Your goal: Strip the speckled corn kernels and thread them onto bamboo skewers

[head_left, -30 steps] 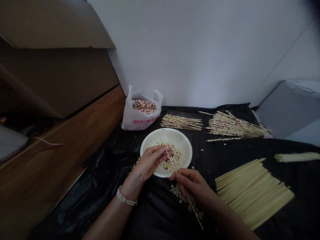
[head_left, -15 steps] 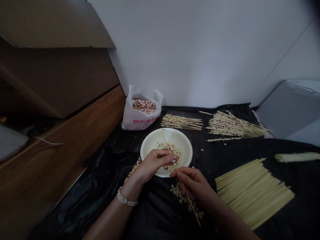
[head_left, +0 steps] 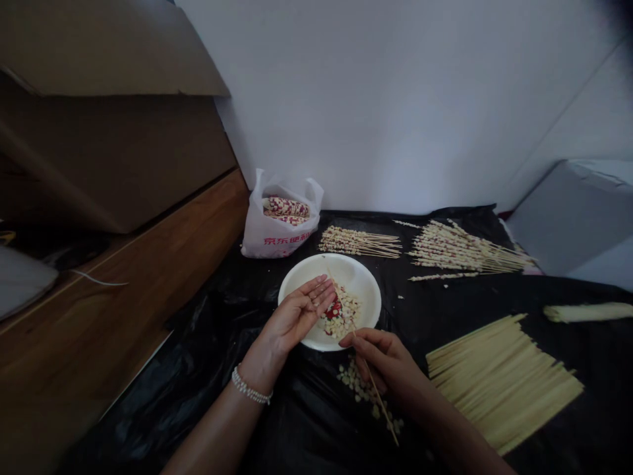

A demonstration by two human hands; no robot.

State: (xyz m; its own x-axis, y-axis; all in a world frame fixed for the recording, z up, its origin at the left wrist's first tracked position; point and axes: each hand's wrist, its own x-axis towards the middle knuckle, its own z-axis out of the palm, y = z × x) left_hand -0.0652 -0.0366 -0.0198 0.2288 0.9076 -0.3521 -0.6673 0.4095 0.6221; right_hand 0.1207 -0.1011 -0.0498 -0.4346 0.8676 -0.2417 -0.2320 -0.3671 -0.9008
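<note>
My right hand (head_left: 388,359) pinches a thin wooden skewer (head_left: 380,399) at the near right edge of the white bowl (head_left: 372,290). The skewer slants from the lower right up over the bowl, its far end passing by my left fingertips. My left hand (head_left: 297,313) is over the bowl's left side, palm turned up and fingers stretched out. Whether small kernels lie on those fingers I cannot make out. Inside the bowl is a heap of pale and dark red corn kernels (head_left: 346,320). More pale kernels (head_left: 359,382) lie below the bowl, partly behind my right hand.
A white plastic bag (head_left: 274,244) of speckled corn cobs stands behind the bowl. Kernel-threaded skewers lie in a small pile (head_left: 361,241) and a larger pile (head_left: 455,247). Bare skewers (head_left: 502,382) are spread at right on the black sheet (head_left: 217,396). A cardboard box (head_left: 113,145) stands left.
My left fingers have come off the skewer and opened, palm up, uncovering more kernels in the bowl. My right hand still holds the skewer in nearly the same place.
</note>
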